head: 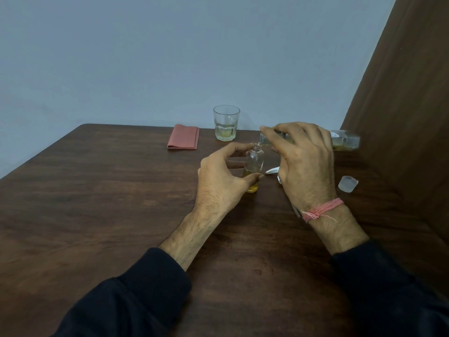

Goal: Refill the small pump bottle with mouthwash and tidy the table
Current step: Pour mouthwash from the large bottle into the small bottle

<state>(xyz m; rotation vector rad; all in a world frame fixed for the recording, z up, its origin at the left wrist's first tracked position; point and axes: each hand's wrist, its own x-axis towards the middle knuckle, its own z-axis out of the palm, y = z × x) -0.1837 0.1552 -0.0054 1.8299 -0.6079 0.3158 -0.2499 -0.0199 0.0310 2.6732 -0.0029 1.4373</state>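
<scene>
The small clear bottle (254,164) stands upright on the wooden table (121,215), with yellow liquid in its lower part and no pump on it. My left hand (221,181) grips it around the lower body. My right hand (303,161) holds the larger mouthwash bottle (345,141) tipped on its side, its mouth right over the small bottle's neck. The white pump head (272,170) lies on the table behind my right hand, mostly hidden, with its tube showing below my wrist. A clear cap (348,183) rests to the right.
A drinking glass (226,122) with a little yellowish liquid stands near the table's far edge. A folded pink cloth (183,137) lies left of it. A brown wooden panel (401,93) rises along the right side; a blue-grey wall is behind.
</scene>
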